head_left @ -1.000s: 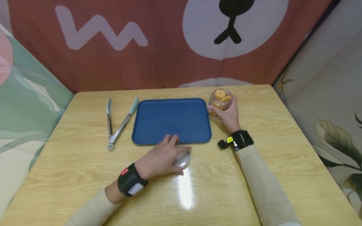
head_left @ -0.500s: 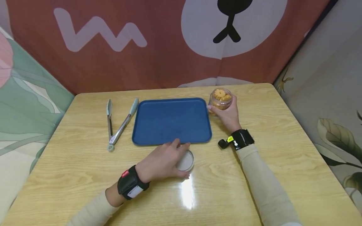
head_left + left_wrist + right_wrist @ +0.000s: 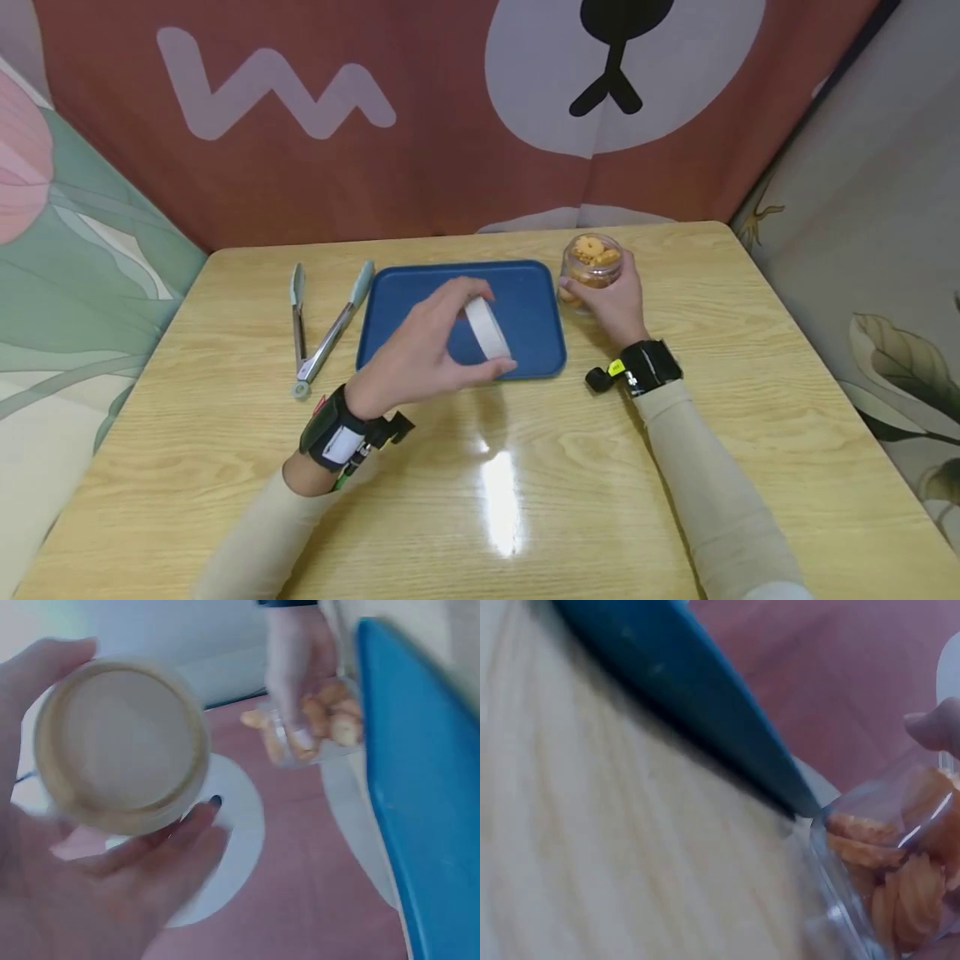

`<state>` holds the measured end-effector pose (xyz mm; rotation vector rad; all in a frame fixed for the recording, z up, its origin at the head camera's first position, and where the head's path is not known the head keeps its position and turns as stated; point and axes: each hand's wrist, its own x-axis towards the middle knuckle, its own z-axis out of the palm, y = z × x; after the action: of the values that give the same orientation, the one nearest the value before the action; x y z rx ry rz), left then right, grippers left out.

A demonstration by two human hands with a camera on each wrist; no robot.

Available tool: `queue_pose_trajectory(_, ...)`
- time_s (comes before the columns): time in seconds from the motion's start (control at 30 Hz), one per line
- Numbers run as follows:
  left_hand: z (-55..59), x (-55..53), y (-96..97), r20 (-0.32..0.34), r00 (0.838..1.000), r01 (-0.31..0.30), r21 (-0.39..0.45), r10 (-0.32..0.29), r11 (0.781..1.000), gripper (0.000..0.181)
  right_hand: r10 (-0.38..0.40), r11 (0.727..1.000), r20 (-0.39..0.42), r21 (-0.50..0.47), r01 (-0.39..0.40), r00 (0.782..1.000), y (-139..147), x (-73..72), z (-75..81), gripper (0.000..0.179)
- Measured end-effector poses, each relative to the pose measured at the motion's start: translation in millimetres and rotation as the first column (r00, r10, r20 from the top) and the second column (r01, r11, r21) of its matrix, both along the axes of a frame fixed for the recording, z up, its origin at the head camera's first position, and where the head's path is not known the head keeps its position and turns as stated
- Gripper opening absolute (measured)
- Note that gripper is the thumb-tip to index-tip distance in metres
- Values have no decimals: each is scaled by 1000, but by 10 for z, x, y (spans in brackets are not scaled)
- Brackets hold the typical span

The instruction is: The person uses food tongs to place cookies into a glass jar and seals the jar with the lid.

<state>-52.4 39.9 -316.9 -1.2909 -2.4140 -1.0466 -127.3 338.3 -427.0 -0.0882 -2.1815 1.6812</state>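
My left hand (image 3: 423, 350) pinches a round white jar lid (image 3: 487, 328) by its rim, thumb on one side and fingers on the other. The lid is tilted on edge, raised above the table and the near part of the tray. In the left wrist view the round face of the lid (image 3: 127, 739) shows, with a tan ring near its edge. My right hand (image 3: 618, 304) grips a clear jar (image 3: 588, 275) of ring-shaped cookies, which stands uncovered beside the tray's right edge. Cookies (image 3: 907, 892) show through the jar wall in the right wrist view.
A blue rectangular tray (image 3: 536, 333) lies mid-table, partly behind my left hand. Left of it, metal tongs (image 3: 322, 342) with pale blue tips lie spread. The wooden table (image 3: 600, 500) ends at a reddish-brown cloth backdrop (image 3: 420, 167) behind.
My left hand has lifted the lid off the table, moving it away from me toward the tray and tilting it on edge. The right hand and jar stay in place.
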Motion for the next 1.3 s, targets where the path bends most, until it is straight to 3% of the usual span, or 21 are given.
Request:
queue_pose_trajectory(0.13,136,-109,48,4,999,-46,89,46,995,52,8,1000,11,7,-8,1000,-86,160,256,83)
queue_pose_trajectory(0.37,379,-375,262,-37,998,-48,26,49,999,42,97,993,-67,68,-92,993,-361,388,735,80)
queue_pose_trajectory(0.5,457,-537,407,-74,996,-47,0,47,999,62,195,976,-113,120,-182,974,-561,461,873,78)
queue_pose_trajectory(0.7,404,-662,476,-43,999,4,-75,-7,997,67,342,931,-87,166,-325,936,-781,551,928,82)
queue_pose_trajectory(0.83,385,-694,431,-38,999,-4,-144,-2,990,72,371,919,-72,172,-354,926,-838,557,957,82)
queue_pose_trajectory(0.97,449,-722,396,-28,999,-25,-282,18,959,81,370,916,-79,200,-348,926,-848,550,972,80)
queue_pose_trajectory(1.1,548,-754,392,20,1000,-3,-395,12,919,82,376,912,-76,207,-354,923,-857,548,966,81)
queue_pose_trajectory(1.3,640,-806,418,53,997,68,-430,-49,900,69,395,905,-80,205,-373,915,-879,560,947,82)
